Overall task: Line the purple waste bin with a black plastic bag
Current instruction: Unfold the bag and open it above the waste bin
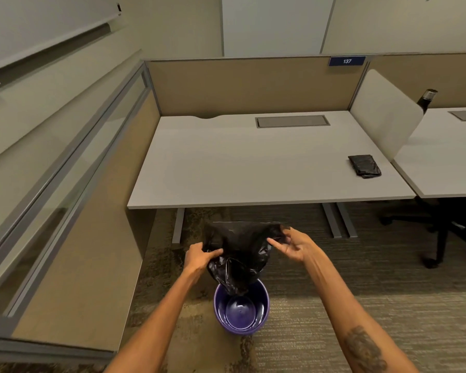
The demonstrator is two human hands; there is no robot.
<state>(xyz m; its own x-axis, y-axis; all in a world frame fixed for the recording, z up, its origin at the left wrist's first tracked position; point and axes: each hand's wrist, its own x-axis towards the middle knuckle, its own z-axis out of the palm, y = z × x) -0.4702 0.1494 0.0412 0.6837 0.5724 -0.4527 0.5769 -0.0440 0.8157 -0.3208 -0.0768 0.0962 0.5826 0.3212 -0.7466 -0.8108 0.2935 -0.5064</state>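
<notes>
Bag (240, 254) hangs between your two hands, black and crumpled, its mouth stretched wide at the top and its lower end drooping to the rim of the bin (241, 309). Your left hand (198, 258) has its fingers (213, 253) curled tight over the bag's left edge, bunching the plastic in a closed grip. Your right hand (291, 244) pinches the right corner of the mouth between thumb and forefinger, the other fingers loosely spread and free of the plastic.

The bin, purple and round, stands on the carpet (361, 319) directly below your fingers, between your forearms. Its inside is bare and glossy; only the tip of the bag dips past its far rim, and whether that tip touches the wall you cannot tell from here.

Beyond your fingers runs the white counter (253, 162). Well to the right of your right fingers, near the counter's right edge, lies a folded black packet (364, 166). Past a white divider (385, 117), farther right, a dark bottle (427, 99) stands on the next counter. An office chair's base (447, 232) sits on the carpet, off to the right of your right hand.
</notes>
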